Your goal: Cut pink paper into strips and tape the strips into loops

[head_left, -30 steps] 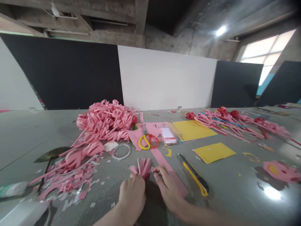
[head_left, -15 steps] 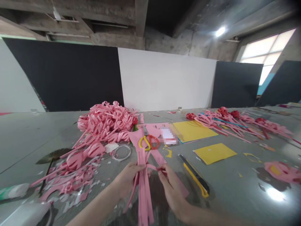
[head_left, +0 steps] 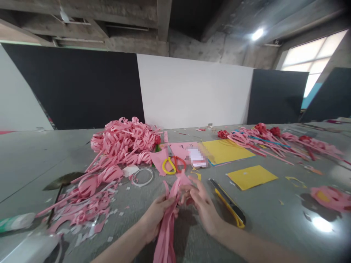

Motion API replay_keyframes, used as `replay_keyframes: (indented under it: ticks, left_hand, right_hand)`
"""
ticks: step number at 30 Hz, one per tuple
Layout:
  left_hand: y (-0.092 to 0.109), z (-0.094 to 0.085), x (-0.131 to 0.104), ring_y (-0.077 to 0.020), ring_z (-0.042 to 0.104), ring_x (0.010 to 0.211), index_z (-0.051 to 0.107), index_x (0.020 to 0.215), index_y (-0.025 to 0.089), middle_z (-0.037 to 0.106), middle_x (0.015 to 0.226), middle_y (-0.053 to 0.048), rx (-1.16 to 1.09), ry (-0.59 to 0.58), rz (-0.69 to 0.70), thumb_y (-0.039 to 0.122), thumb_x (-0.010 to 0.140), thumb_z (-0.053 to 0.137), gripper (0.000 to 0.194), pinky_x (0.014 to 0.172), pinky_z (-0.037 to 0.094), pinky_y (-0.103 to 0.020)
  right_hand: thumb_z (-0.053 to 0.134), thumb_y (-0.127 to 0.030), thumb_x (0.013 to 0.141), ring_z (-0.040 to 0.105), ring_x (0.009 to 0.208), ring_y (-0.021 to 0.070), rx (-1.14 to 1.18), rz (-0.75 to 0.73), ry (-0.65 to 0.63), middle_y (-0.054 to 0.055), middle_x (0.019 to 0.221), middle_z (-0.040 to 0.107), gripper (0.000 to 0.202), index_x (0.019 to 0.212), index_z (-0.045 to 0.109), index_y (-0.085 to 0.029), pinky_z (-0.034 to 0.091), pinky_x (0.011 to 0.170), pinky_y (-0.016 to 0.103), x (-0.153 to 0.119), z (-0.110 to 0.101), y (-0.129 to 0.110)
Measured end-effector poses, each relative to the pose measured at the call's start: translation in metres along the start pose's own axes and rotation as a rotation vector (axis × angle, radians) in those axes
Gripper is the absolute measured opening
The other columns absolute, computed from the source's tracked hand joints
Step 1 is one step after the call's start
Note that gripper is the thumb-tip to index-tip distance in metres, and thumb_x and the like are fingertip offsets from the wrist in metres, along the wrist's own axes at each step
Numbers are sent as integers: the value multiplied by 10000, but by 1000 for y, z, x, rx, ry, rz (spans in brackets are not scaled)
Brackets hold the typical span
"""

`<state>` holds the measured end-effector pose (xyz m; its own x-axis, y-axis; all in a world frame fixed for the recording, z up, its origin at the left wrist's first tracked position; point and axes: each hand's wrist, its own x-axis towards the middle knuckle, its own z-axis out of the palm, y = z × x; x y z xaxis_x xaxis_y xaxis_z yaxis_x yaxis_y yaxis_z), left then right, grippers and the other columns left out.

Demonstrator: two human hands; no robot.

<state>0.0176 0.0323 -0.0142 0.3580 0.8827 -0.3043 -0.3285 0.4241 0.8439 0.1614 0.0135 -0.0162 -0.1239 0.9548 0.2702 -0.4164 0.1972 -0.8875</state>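
A bundle of long pink paper strips [head_left: 166,233] hangs down toward me over the front of the table. Closed round its upper part, my left hand [head_left: 156,215] pinches the strips between thumb and fingers. My right hand [head_left: 201,204] is just right of the bundle, its fingers apart and slightly bent, the tips close to the strips; whether they touch is hard to tell. Beyond the bundle lie scissors [head_left: 170,166] with one yellow and one red handle, on pink paper [head_left: 159,159]. A yellow and black utility knife [head_left: 229,204] rests to the right of my right hand.
A heap of curled pink strips [head_left: 126,140] stands at the back left, with scraps [head_left: 82,215] before it. A tape roll [head_left: 142,177], a phone [head_left: 197,157], yellow sheets [head_left: 252,177] and pink paper flowers [head_left: 330,197] lie about. White and black panels [head_left: 194,91] close off the back.
The strips have been gathered into a tighter bundle, tilted with its top to the right. My right hand's fingers have risen and spread beside it. My left hand keeps its grip.
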Motion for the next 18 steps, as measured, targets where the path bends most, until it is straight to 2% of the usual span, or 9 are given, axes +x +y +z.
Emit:
replay_keyframes:
  ticks: [4, 7, 10, 12, 15, 18]
  left_hand:
    - [0, 5, -5, -65, 481, 437, 607, 688, 98, 612, 632, -32, 3, -25, 24, 252, 616, 706, 196, 451, 401, -179]
    - [0, 6, -6, -69, 486, 416, 613, 645, 82, 612, 574, -37, 17, -14, 31, 251, 566, 744, 227, 442, 398, -178]
    - [-2, 9, -7, -98, 548, 484, 618, 636, 86, 627, 577, -47, 10, 22, 36, 264, 541, 759, 246, 513, 440, -189]
    - [-4, 11, -9, -113, 573, 530, 626, 662, 89, 638, 594, -54, 9, 37, 40, 268, 531, 764, 262, 561, 458, -201]
    - [-6, 15, -13, -123, 586, 537, 638, 708, 85, 644, 589, -57, 49, 36, 40, 273, 531, 765, 288, 569, 461, -207]
    - [-5, 16, -16, -145, 606, 564, 646, 743, 88, 659, 628, -70, 107, 19, 43, 308, 547, 751, 313, 579, 467, -223]
  right_hand:
    - [483, -394, 808, 543, 717, 149, -18, 22, 26, 50, 1012, 524, 319, 1084, 429, -244, 428, 684, 323, 2, -7, 4]
    - [524, -395, 780, 527, 754, 151, -149, 3, 123, 35, 950, 511, 320, 1036, 438, -225, 425, 711, 312, 1, -8, 8]
    - [566, -398, 745, 513, 754, 153, -298, -17, 240, 22, 858, 507, 317, 967, 452, -203, 425, 695, 291, -1, -6, 10]
    - [577, -392, 735, 513, 745, 152, -326, 4, 205, 14, 815, 512, 289, 917, 471, -194, 428, 682, 283, -2, -3, 11]
    - [552, -379, 755, 515, 676, 140, -337, 69, 68, -3, 731, 520, 214, 833, 507, -185, 432, 627, 267, -3, -1, 13]
    - [529, -392, 769, 489, 554, 118, -362, 119, 65, -20, 637, 503, 216, 732, 514, -180, 410, 510, 237, -3, -1, 15]
